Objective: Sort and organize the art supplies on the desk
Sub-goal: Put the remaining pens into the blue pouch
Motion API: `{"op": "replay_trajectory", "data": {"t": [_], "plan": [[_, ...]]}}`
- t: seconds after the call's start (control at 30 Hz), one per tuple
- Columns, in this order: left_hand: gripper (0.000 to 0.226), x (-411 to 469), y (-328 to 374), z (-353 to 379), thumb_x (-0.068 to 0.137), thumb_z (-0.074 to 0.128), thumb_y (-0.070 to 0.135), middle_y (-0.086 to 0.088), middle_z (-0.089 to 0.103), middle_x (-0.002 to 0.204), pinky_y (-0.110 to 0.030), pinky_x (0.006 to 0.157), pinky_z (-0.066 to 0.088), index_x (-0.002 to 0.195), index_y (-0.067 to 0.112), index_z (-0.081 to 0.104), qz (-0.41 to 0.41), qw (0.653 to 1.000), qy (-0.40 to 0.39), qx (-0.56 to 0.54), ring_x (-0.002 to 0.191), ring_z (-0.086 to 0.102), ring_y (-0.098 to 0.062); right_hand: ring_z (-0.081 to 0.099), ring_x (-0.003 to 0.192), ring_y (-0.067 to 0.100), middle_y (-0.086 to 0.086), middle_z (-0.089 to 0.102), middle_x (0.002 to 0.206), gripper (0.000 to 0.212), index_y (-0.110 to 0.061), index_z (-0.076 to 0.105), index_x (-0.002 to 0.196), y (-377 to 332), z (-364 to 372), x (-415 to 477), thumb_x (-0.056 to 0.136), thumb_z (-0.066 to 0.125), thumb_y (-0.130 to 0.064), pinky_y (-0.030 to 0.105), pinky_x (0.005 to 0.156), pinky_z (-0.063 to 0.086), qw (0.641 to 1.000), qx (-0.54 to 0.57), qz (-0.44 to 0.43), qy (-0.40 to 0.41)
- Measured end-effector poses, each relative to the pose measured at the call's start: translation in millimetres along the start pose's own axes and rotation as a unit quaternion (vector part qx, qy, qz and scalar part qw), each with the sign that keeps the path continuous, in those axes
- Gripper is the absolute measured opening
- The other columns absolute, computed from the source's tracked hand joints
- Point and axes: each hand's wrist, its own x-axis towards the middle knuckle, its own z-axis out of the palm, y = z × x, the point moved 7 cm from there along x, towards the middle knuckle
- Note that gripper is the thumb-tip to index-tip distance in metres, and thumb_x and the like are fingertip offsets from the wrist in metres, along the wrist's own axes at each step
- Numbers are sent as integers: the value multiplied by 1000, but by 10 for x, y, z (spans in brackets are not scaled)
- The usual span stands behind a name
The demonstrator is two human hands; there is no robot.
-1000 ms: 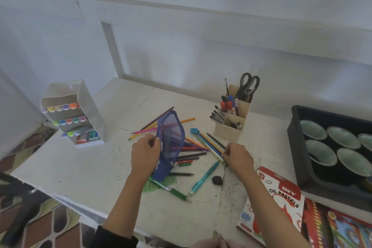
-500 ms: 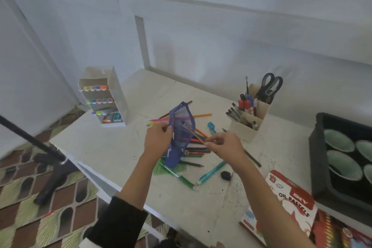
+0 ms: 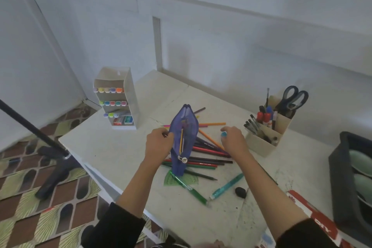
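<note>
Walls of pale, panelled white rise behind our white desk (image 3: 120, 147), whose top is scuffed and speckled. Patterned brown and green floor tiles (image 3: 30, 197) show to the left, where a black stand (image 3: 50, 147) leans across.

At the far left of the desk stands a white marker rack (image 3: 130, 90) with three rows of colour-capped markers (image 3: 108, 90). On the right, a cream desk organizer (image 3: 267, 143) holds black-handled scissors (image 3: 291, 100) in its rear compartment, with pens and markers in the others. At the right edge sits a black tray (image 3: 342, 177) with pale green cups (image 3: 360, 161) in it, and a red oil pastels box (image 3: 314, 213) lies near our right forearm.

Between our hands, loose coloured pencils (image 3: 207, 157) lie fanned on the desk. Nearer us lie a green pen (image 3: 189, 187), a teal pen (image 3: 227, 186) and a black eraser (image 3: 240, 191), which is just beside the teal pen.

Our left hand (image 3: 159, 143) grips the left edge of a blue mesh pencil case (image 3: 187, 127), fingers curled round it. The case stands upright with its lower end down among the pencils. Its zip gapes open, and a yellow pencil (image 3: 181, 141) sits inside. Our right hand (image 3: 233, 141) hovers over the far side of the pencil pile, fingers curled in narrowly and pinching a small blue sharpener (image 3: 223, 134) at the fingertips.
</note>
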Motion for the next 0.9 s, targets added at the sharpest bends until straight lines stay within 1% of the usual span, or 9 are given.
{"op": "replay_trajectory", "data": {"t": [0.13,0.23,0.33,0.43,0.5,0.6,0.7,0.77,0.9], "plan": [[12,38,-24,-5,84,58,13,-3,58,59,-34,64,51,73,11,63,2,1000,-19,-12,56,52,-17,58,83,32,13,47,113,31,-10,56,117,0,145,69,93,36,-4,35,70,45,994,-111,-6,-10],[7,55,-20,-4,85,59,14,3,55,60,-25,59,40,82,11,64,12,999,-28,16,58,50,-11,56,74,29,10,49,108,27,-9,58,112,-73,92,50,93,38,-3,33,61,44,990,-132,-29,28],[6,55,2,20,86,59,15,5,54,60,-16,53,34,83,13,63,20,999,-32,15,57,48,-5,59,74,29,10,53,109,26,-9,60,117,-306,-113,-36,96,45,-12,34,63,46,991,-32,-82,102],[7,41,16,61,87,58,16,3,54,60,-19,55,36,87,12,64,20,999,-37,10,57,49,-7,53,62,12,6,59,102,21,-9,66,109,-721,-383,-196,90,57,-9,20,65,39,966,131,-175,140],[9,33,23,78,87,58,16,3,54,60,-24,58,37,88,10,65,26,999,-35,12,57,49,-9,52,64,4,5,62,100,20,-11,68,106,-1005,-443,-295,87,62,-8,15,70,40,950,187,-232,96],[10,32,20,76,86,59,14,2,53,61,-26,63,35,87,8,66,29,999,-27,12,59,49,-13,55,87,12,2,59,105,24,-19,66,112,-1240,-315,-387,88,62,-21,26,80,45,960,136,-243,19],[10,30,34,68,85,58,11,2,54,62,-26,58,36,87,7,67,36,999,-22,3,59,49,-13,56,93,19,1,59,99,28,-24,61,115,-1247,-210,-427,91,55,-37,31,74,47,981,-7,-196,-16],[10,18,49,68,85,57,11,2,54,61,-21,54,35,86,7,66,39,999,-23,4,56,48,-10,59,90,19,1,65,97,35,-27,55,121,-1254,-111,-454,90,53,-43,30,68,46,976,-76,-196,-52],[7,-6,74,93,86,57,10,3,53,61,-19,51,32,83,9,64,40,999,-34,7,55,47,-7,61,87,17,-2,67,95,29,-29,58,114,-1317,-2,-489,85,59,-36,26,61,36,971,-87,-201,-98]]}}
